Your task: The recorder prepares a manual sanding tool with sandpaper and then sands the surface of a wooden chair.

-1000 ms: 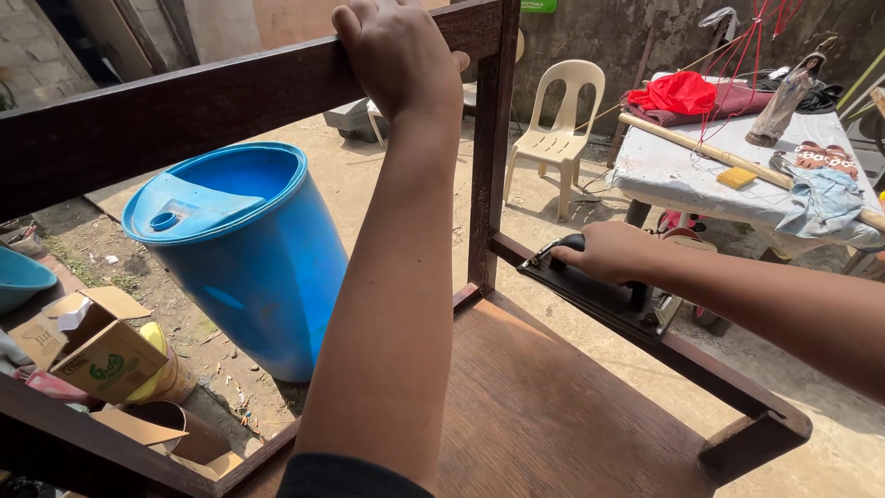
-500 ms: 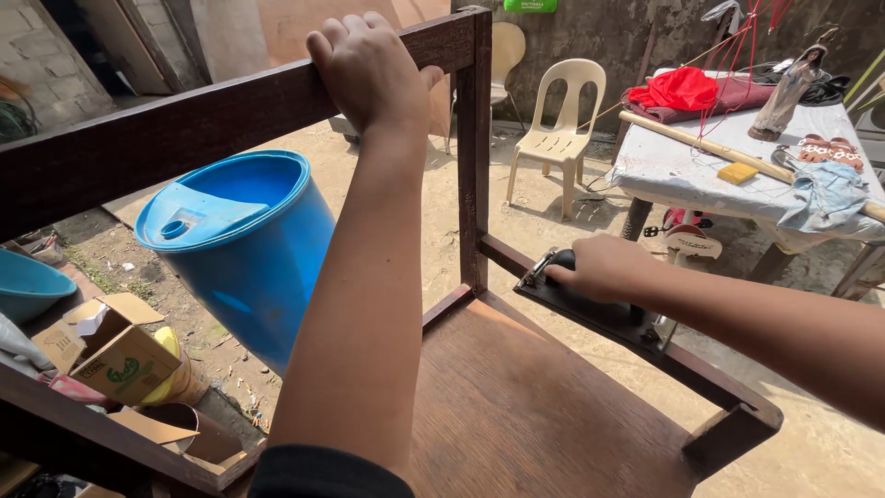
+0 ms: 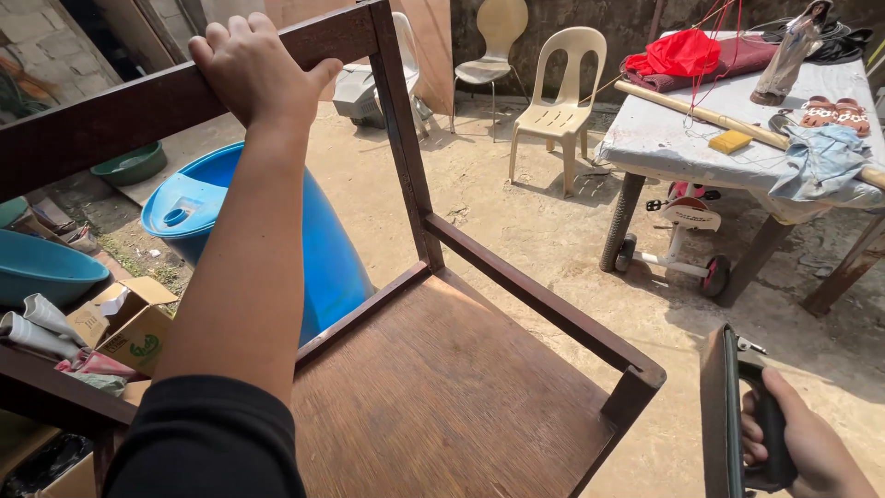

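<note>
My left hand [image 3: 253, 65] is clamped over the top rail of a dark brown wooden furniture frame [image 3: 544, 300], my arm reaching up across its flat wooden panel [image 3: 442, 397]. My right hand [image 3: 802, 443] sits at the lower right, off the frame, closed on the black handle of a flat hand tool [image 3: 721, 415] like a sanding block. The tool stands on edge just right of the frame's lower corner post and touches nothing.
A blue plastic barrel [image 3: 323, 249] stands behind the frame. At the left are a teal basin [image 3: 41, 267] and an open cardboard box [image 3: 129, 323]. A cloth-covered table [image 3: 682, 138] with clutter, a child's wheeled toy [image 3: 682, 240] and a cream plastic chair [image 3: 562, 101] stand on the dirt yard.
My right hand has lifted the tool off the frame's side rail and drawn it back toward the lower right. My left hand keeps its grip on the top rail.
</note>
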